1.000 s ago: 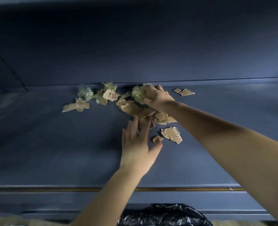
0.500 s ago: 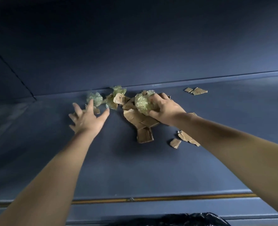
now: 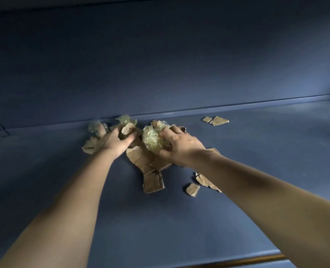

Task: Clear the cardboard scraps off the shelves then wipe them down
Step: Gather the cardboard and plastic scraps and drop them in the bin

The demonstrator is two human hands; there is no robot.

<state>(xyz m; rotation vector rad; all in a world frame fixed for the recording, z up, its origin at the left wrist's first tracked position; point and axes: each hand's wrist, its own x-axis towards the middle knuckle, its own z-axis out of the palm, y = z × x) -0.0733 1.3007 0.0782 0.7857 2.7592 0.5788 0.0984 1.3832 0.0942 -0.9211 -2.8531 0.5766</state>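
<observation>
Cardboard scraps (image 3: 146, 161): heaped just short of the back wall (image 3: 160, 64). Torn corrugated board, tan, ragged edges, flat and fairly stiff. Probably featherweight, likely to skate on smooth paint. Better raked into a bunch and scooped edge-on than picked singly. Film wad (image 3: 150, 142) on top of heap: crumpled yellowish clear plastic, springy, likely slippery, so squeeze whole. Right hand (image 3: 181, 147) over it, fingers curled round. Left hand (image 3: 112, 143) on litter nearer the wall: fingers fanned over loose film (image 3: 94, 127), thumb under round printed tag (image 3: 127, 130). Blurred, grip unconfirmed. Strays: two chips (image 3: 217, 120) close to the wall, small bits (image 3: 193, 189) well out from it. Shelf (image 3: 63, 200): matte blue paint.
</observation>
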